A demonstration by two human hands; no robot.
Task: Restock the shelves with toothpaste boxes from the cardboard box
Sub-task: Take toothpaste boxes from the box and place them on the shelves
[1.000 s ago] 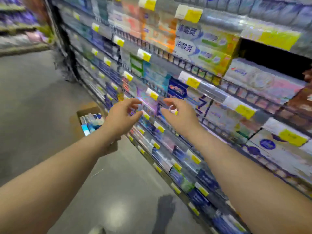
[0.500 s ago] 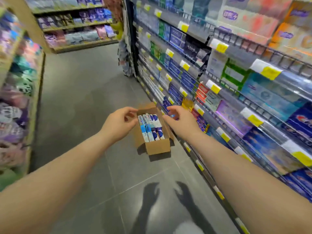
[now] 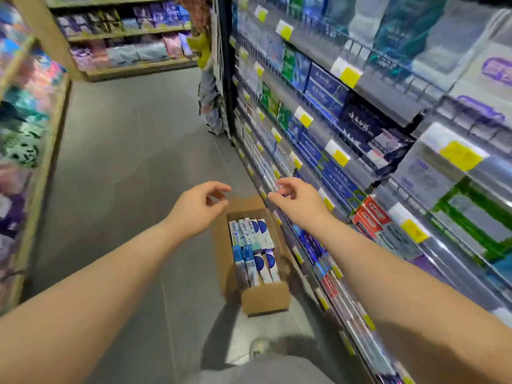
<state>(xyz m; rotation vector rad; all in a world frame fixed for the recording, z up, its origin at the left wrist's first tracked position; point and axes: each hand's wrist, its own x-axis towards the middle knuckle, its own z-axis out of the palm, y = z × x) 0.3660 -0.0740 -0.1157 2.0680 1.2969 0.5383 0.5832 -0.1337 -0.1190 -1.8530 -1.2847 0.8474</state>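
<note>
An open cardboard box (image 3: 266, 299) stands on the grey floor beside the bottom of the shelves (image 3: 360, 173) on the right. It holds several blue-and-white toothpaste boxes (image 3: 253, 252) standing in rows. My left hand (image 3: 198, 209) hovers above the box's far left corner, fingers apart and empty. My right hand (image 3: 297, 200) hovers above its far right side near the low shelf edge, fingers spread, holding nothing.
The right shelves carry many toothpaste boxes behind yellow price tags (image 3: 350, 76). A person (image 3: 207, 79) stands further down the aisle by the shelf end. Another shelf unit (image 3: 25, 139) runs along the left. My shoe (image 3: 259, 347) and grey trouser leg (image 3: 266, 370) are below the box.
My view has swung from the shelf down the aisle to the floor. Both hands have left the shelf and now hang over the cardboard box, which lies nearer to me.
</note>
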